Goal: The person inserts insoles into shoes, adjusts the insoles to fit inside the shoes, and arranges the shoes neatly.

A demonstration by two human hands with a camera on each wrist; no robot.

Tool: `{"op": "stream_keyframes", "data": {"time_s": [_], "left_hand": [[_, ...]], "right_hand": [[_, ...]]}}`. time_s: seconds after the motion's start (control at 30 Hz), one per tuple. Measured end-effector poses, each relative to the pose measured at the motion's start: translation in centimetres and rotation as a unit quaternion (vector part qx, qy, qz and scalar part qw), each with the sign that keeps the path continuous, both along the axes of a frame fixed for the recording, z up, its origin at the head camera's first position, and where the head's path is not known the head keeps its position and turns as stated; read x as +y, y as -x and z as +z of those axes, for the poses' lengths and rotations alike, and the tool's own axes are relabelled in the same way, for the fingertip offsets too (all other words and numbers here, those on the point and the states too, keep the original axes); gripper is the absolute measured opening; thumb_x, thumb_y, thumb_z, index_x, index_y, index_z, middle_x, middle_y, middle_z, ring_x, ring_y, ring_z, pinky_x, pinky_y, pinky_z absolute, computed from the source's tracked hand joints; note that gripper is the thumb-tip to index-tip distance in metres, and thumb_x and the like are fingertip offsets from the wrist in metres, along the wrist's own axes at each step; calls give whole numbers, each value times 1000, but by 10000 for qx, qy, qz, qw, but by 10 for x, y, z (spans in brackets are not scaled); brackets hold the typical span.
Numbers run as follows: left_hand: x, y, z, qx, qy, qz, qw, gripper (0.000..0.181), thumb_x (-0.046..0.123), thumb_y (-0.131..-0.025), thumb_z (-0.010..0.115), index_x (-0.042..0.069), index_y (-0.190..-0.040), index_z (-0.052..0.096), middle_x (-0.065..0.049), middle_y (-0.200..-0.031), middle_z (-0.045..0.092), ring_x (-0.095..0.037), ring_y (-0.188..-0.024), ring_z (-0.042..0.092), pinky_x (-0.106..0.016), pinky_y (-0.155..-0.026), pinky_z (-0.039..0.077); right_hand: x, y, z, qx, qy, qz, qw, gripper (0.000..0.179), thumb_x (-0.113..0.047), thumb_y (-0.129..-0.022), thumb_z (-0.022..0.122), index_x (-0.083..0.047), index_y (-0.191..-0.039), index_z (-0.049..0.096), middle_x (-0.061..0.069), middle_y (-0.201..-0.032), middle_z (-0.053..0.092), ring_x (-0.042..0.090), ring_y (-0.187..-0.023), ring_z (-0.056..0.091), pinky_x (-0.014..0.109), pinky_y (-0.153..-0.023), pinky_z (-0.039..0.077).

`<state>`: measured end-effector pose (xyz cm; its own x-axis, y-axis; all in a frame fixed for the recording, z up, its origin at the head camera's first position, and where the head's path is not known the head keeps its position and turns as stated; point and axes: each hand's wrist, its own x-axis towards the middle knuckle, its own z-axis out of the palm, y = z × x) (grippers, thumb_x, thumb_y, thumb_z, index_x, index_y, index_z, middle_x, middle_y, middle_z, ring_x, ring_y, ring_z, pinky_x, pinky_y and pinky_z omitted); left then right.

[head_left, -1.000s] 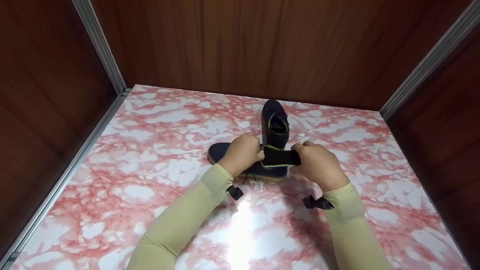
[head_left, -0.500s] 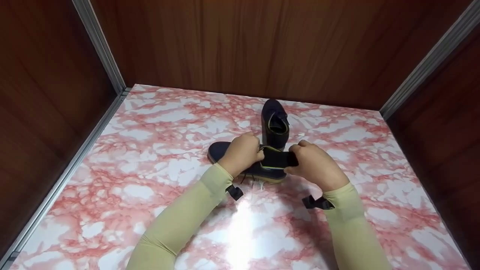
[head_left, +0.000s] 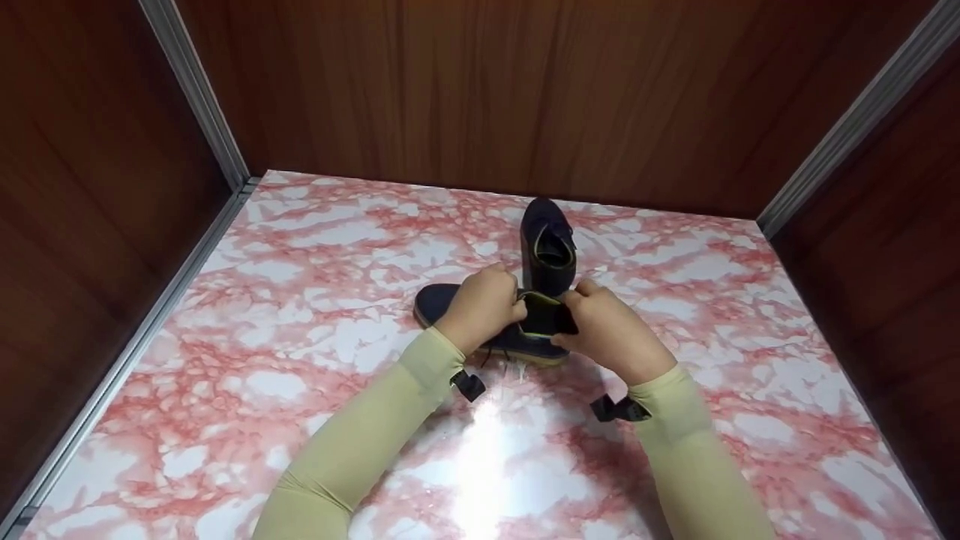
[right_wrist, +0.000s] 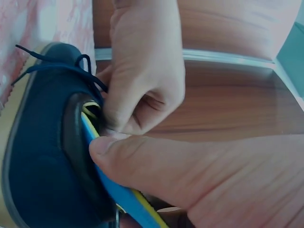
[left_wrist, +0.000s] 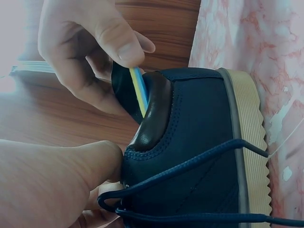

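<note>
A navy lace-up shoe [head_left: 435, 301] with a cream ridged sole lies crosswise, toe to the left. My left hand [head_left: 481, 309] grips it at the tongue by the front of the opening. An insole [right_wrist: 121, 194], black on top with a blue and yellow edge, is partly inside; its heel end sticks up out of the collar [left_wrist: 161, 109]. My right hand [head_left: 615, 330] pinches that end between thumb [right_wrist: 111, 152] and fingers, right at the heel of the shoe. The insole's front part is hidden inside the shoe. A loose lace [left_wrist: 190, 171] hangs down the shoe's side.
The matching shoe [head_left: 551, 251] stands just behind, toe pointing away, close to the held shoe's heel. Red-and-white marbled surface [head_left: 337, 247] spreads all around. Brown wood-look panels [head_left: 480, 90] with metal corner strips [head_left: 199, 97] enclose the back and sides.
My right hand has moved left toward the shoe, sliding the insole deeper into the opening, so less of it sticks out. My left hand has stayed in place on the shoe.
</note>
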<state>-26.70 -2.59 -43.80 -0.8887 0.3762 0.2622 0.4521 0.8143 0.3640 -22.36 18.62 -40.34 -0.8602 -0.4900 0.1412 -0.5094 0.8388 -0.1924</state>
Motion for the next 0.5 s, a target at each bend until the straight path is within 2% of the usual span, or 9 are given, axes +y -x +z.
{"op": "stream_keyframes", "data": {"time_s": [0.23, 0.37, 0.5], "left_hand": [[-1, 1, 0, -16, 0, -5, 10000, 35, 22, -92, 77, 10, -63, 60, -9, -84, 70, -33, -82, 72, -50, -83, 62], [-2, 1, -1, -2, -41, -22, 10000, 40, 20, -92, 77, 13, -60, 54, -3, -76, 59, -28, -78, 67, -48, -82, 61], [-1, 1, 0, 12, -117, -76, 9999, 46, 19, -90, 76, 16, -57, 45, 2, -72, 48, -23, -73, 56, -48, -80, 61]], "right_hand": [[-6, 1, -5, 114, -143, -80, 9998, 45, -22, -86, 95, 6, -112, 71, 20, -107, 65, 34, -93, 67, 49, -86, 62], [-2, 1, -2, -53, -78, 3, 10000, 54, -20, -84, 97, 3, -126, 71, 20, -113, 66, 35, -97, 69, 51, -90, 62], [8, 1, 6, -414, -113, 23, 9991, 65, -18, -84, 95, -2, -140, 67, 19, -123, 69, 36, -104, 73, 54, -94, 61]]}}
